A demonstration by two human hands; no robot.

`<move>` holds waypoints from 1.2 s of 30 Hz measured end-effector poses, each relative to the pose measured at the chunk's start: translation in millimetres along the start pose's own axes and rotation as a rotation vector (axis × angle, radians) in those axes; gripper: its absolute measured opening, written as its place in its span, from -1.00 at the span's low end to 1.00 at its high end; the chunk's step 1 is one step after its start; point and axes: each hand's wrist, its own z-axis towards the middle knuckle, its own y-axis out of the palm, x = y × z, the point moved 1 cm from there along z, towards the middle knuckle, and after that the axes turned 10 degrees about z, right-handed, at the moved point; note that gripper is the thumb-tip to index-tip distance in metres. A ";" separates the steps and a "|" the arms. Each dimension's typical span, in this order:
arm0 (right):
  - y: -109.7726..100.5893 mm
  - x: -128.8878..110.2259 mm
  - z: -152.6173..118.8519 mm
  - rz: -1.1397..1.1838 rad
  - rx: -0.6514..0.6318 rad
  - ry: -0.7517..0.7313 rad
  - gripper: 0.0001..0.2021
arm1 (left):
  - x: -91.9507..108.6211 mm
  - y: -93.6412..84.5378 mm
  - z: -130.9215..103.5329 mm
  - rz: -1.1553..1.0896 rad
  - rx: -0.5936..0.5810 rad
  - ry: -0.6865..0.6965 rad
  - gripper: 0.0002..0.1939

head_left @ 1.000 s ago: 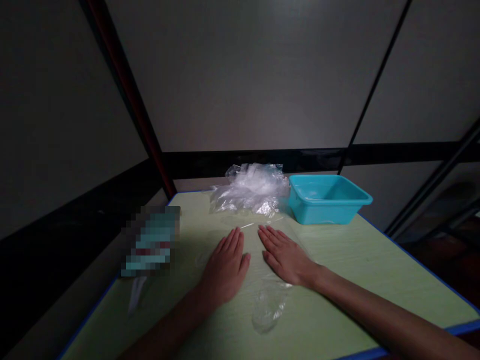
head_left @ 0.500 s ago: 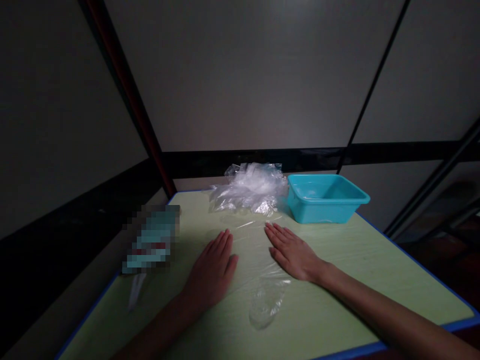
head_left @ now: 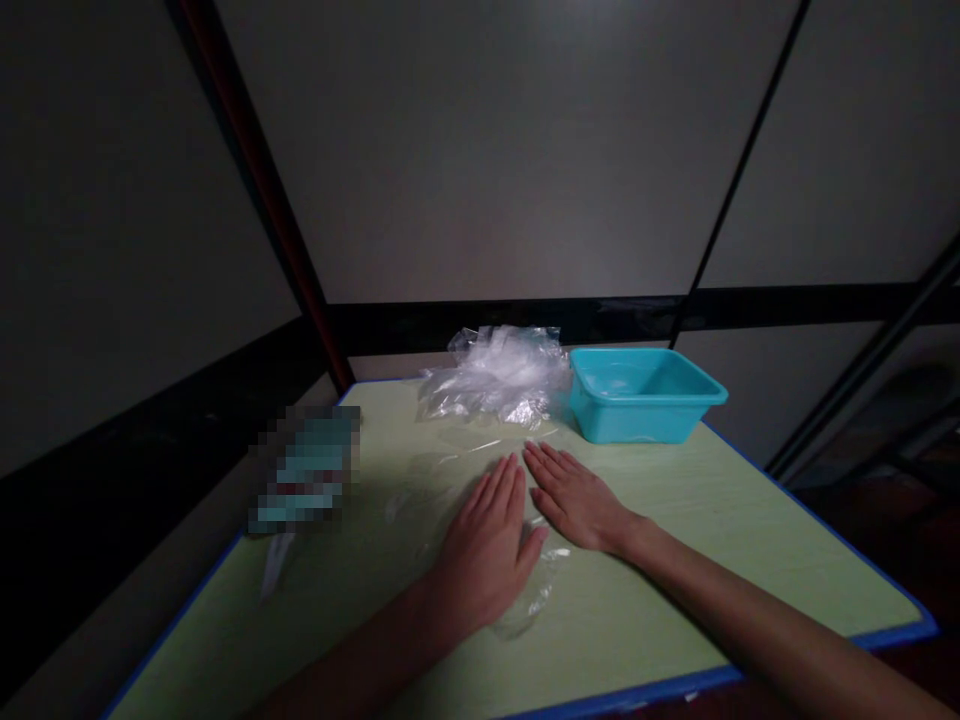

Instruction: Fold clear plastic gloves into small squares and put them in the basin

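A clear plastic bag (head_left: 534, 600) lies spread on the pale green table (head_left: 652, 610), its outline hard to follow against the surface. My left hand (head_left: 487, 545) rests over it, palm down, fingers stretched forward and the thumb apart. Just to the right, my right hand (head_left: 574, 495) lies flat with its fingers extended, touching the film near its right side. The two hands are close together without touching. Part of the bag is hidden beneath them.
A crumpled heap of clear plastic bags (head_left: 502, 375) sits at the table's back edge. Beside it on the right stands a turquoise plastic basin (head_left: 637, 415). A blurred-out greenish item (head_left: 311, 470) lies at the left edge, and a wall panel (head_left: 487, 150) rises behind.
My left hand has moved right across the film, closer to my right hand, and now covers part of the bag. My right hand has stayed nearly in place.
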 end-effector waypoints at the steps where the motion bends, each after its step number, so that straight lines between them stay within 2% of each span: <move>1: 0.0 -0.2 0.0 0.002 -0.001 0.000 -0.49 | 3.3 1.5 0.5 -0.009 -0.020 0.015 -0.41; 6: -0.7 -0.9 -0.5 0.012 0.013 -0.002 -0.49 | 0.2 9.1 -6.7 -0.037 -0.079 0.073 -0.34; 17: 0.1 1.4 -1.3 0.017 0.032 -0.019 -0.48 | -13.2 4.1 -32.1 -0.060 -0.107 0.088 -0.18; 24: 0.3 1.8 -0.1 0.020 0.031 -0.012 -0.44 | -14.2 0.5 -34.7 -0.056 -0.176 0.076 -0.10; 28: -0.9 6.2 -1.6 0.008 0.026 -0.006 -0.45 | -14.1 2.1 -35.6 -0.063 -0.142 0.078 -0.11; 33: -3.4 27.3 -4.5 0.005 0.071 0.053 -0.46 | -14.7 2.5 -36.5 -0.068 -0.124 0.083 -0.11; 36: -11.5 26.7 -2.5 0.061 0.166 0.065 -0.51 | -14.9 1.7 -36.2 -0.067 -0.128 0.082 -0.12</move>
